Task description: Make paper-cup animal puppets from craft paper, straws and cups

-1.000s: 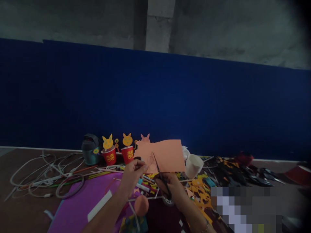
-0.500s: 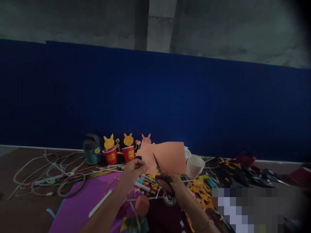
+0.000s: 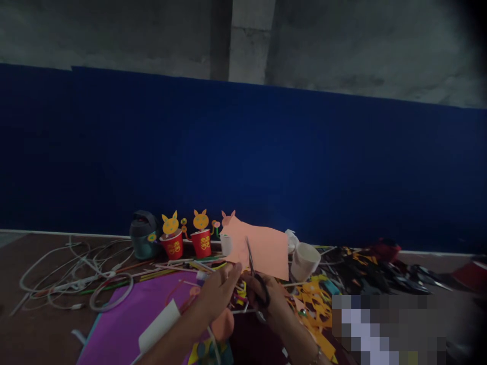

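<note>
My left hand [image 3: 222, 289] pinches the lower left edge of a salmon-pink paper sheet [image 3: 268, 249]. Dark-handled scissors [image 3: 262, 290] are in my right hand [image 3: 268, 299], their blades pointing up across the sheet. Behind the paper's left part stand a pink animal-head cutout [image 3: 228, 217] and a white cup [image 3: 225, 245]. Two red cups, one on the left [image 3: 172, 245] and one nearer the middle [image 3: 201, 244], carry orange animal-head cutouts.
A white roll [image 3: 305, 261] stands right of the sheet. Purple paper [image 3: 129, 319] lies at the front left, white cables [image 3: 76, 276] and a teal container [image 3: 144, 235] beyond it. Orange cut paper [image 3: 314, 304] and black items [image 3: 365, 268] lie right. A blue panel [image 3: 243, 152] rises behind.
My left hand has moved right and slightly down, closer to my right hand. The sheet has shifted and tilted, uncovering the white cup behind its left side. The scissors have turned more upright.
</note>
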Motion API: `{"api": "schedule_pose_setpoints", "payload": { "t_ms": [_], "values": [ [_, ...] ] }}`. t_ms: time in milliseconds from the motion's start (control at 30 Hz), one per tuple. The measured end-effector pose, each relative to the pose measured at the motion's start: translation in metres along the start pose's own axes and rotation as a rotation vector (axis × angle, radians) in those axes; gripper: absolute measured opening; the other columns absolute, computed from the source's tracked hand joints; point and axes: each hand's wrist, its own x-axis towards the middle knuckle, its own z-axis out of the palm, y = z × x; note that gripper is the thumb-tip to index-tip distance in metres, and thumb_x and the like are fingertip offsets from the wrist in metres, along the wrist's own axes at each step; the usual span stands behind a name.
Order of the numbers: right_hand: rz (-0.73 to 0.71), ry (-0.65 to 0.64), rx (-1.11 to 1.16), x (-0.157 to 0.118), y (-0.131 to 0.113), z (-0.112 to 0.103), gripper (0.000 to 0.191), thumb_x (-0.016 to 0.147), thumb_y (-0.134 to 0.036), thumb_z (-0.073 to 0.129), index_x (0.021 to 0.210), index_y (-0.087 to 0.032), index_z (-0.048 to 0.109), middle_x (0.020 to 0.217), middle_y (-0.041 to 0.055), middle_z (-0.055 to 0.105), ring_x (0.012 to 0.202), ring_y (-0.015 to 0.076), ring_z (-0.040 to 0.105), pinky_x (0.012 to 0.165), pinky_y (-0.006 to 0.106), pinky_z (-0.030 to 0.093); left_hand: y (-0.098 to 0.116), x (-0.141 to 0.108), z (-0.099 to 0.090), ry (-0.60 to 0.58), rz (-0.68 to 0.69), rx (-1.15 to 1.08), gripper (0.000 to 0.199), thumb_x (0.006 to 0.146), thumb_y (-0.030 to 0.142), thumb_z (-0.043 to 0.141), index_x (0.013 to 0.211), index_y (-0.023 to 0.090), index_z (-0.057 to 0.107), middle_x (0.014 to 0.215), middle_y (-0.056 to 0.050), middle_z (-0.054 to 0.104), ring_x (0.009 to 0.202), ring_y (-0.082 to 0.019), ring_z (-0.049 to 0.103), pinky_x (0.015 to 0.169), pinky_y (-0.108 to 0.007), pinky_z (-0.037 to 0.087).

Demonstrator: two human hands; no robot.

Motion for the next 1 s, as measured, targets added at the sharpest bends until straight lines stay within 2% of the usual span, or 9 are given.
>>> {"api": "schedule_pose_setpoints", "payload": {
  "t_ms": [100,167,233,333,400,500,667,800,1000],
  "values": [
    [0.088,-0.036,-0.002,-0.008,-0.001,0.008,0.037,0.070,-0.048,0.068,0.060,-0.016,0.052,0.041,-0.0056,0.049,0.031,0.0045,0.036,0.033,0.017,0.019,0.001,0.005,0.003,0.082,0.082,0.103,0.030,0.076,0.043,0.061,0.054,0.023,0.058,0.054,0.000,0.055,0.057,-0.018,0.051,0.057,-0.027,0.037],
    [0.116,-0.111,0.005,-0.014,-0.006,0.011,0.034,0.073,-0.046,0.066,0.063,-0.015,0.055,0.043,-0.0048,0.052,0.031,0.0047,0.039,0.032,0.016,0.018,0.005,0.009,-0.001,0.133,0.010,0.043,0.031,0.076,0.044,0.059,0.054,0.022,0.059,0.052,0.000,0.054,0.054,-0.018,0.051,0.055,-0.027,0.037],
    [0.130,-0.190,0.000,-0.018,-0.012,0.011,0.034,0.074,-0.045,0.065,0.065,-0.013,0.057,0.044,-0.0033,0.054,0.031,0.0047,0.041,0.031,0.016,0.017,0.009,0.013,-0.005,0.123,-0.048,-0.038,0.027,0.076,0.044,0.058,0.063,0.020,0.064,0.057,-0.001,0.060,0.055,-0.019,0.054,0.055,-0.027,0.040],
    [0.148,-0.239,-0.033,-0.019,-0.020,0.004,0.035,0.074,-0.045,0.065,0.076,-0.010,0.063,0.048,-0.0019,0.057,0.032,0.0054,0.044,0.030,0.016,0.015,0.010,0.018,-0.011,0.121,-0.009,-0.033,0.024,0.076,0.041,0.058,0.075,0.019,0.068,0.069,-0.003,0.065,0.063,-0.020,0.057,0.059,-0.027,0.042],
    [0.153,-0.223,-0.054,-0.017,-0.022,-0.002,0.036,0.073,-0.044,0.065,0.086,-0.010,0.064,0.051,-0.0019,0.059,0.034,0.0058,0.047,0.030,0.015,0.017,0.008,0.019,-0.012,0.123,0.005,0.006,0.025,0.077,0.041,0.057,0.067,0.019,0.065,0.061,-0.001,0.061,0.060,-0.019,0.055,0.057,-0.026,0.040],
    [0.146,-0.195,-0.075,-0.012,-0.021,-0.009,0.036,0.073,-0.041,0.066,0.091,-0.011,0.064,0.053,-0.0022,0.059,0.036,0.0057,0.049,0.031,0.014,0.020,0.007,0.019,-0.012,0.125,0.007,0.019,0.027,0.076,0.041,0.056,0.059,0.020,0.059,0.053,0.002,0.053,0.056,-0.017,0.051,0.054,-0.025,0.036],
    [0.122,-0.181,-0.053,-0.008,-0.021,-0.012,0.035,0.073,-0.045,0.065,0.078,-0.011,0.062,0.053,-0.0005,0.060,0.038,0.0059,0.049,0.033,0.015,0.019,0.014,0.015,-0.012,0.032,0.019,0.046,0.026,0.074,0.035,0.056,0.053,0.021,0.052,0.053,0.003,0.047,0.057,-0.015,0.045,0.058,-0.024,0.036],
    [0.092,-0.184,-0.044,-0.006,-0.023,-0.016,0.036,0.073,-0.047,0.066,0.071,-0.012,0.057,0.054,-0.0006,0.058,0.039,0.0059,0.048,0.035,0.016,0.019,0.018,0.013,-0.011,-0.050,-0.008,0.055,0.025,0.074,0.035,0.056,0.055,0.020,0.052,0.055,0.003,0.048,0.061,-0.016,0.046,0.060,-0.025,0.038],
    [0.071,-0.167,-0.092,0.002,-0.013,-0.023,0.035,0.070,-0.045,0.070,0.081,-0.013,0.061,0.049,-0.0045,0.054,0.037,0.0053,0.042,0.035,0.016,0.025,0.020,0.014,-0.014,-0.108,-0.005,0.095,0.020,0.075,0.033,0.053,0.064,0.018,0.058,0.066,0.000,0.058,0.072,-0.018,0.052,0.070,-0.027,0.040]
  ]
}}
